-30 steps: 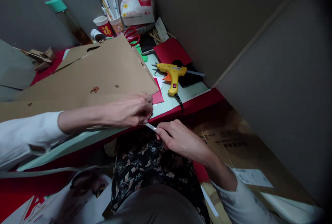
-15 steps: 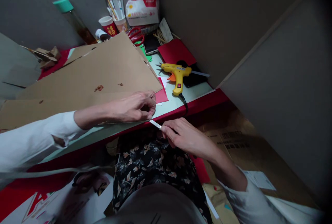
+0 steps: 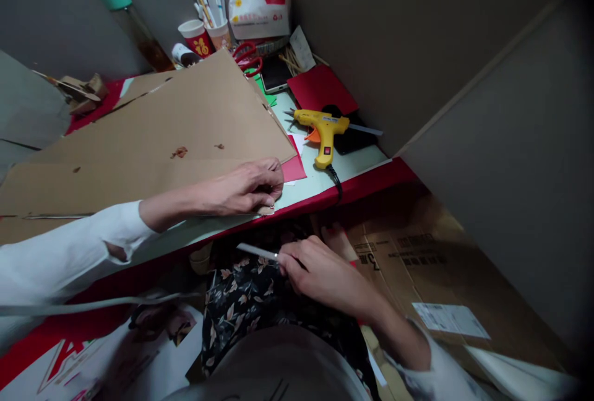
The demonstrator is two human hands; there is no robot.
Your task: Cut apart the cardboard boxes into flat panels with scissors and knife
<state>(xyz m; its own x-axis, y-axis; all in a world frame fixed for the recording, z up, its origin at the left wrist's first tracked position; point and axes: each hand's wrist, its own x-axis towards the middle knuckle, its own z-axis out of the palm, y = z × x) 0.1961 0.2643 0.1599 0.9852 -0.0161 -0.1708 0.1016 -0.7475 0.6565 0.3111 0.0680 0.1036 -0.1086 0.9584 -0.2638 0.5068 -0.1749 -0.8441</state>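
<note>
My left hand (image 3: 250, 187) is closed at the near right corner of a large sheet of cardboard (image 3: 223, 110), its thumb and fingers pinching the cardboard's edge. A few brown marks spot the sheet's face. Over my lap, below the table edge, my right hand (image 3: 313, 271) grips a utility knife (image 3: 257, 251); its long thin blade points left, and the handle is hidden in the fist. The blade is apart from the cardboard.
Right of the cardboard lies a yellow hot glue gun (image 3: 322, 132) with its cord over the table edge. Behind are red scissors (image 3: 248, 57), a phone (image 3: 275, 74), paper cups (image 3: 195, 39), a tissue pack (image 3: 260, 11) and a teal-capped bottle (image 3: 139, 30). A cardboard box (image 3: 417, 252) stands below right.
My right hand has drawn the knife down and left, away from the cardboard corner to above my lap. My left hand keeps its pinch. The view has shifted slightly.
</note>
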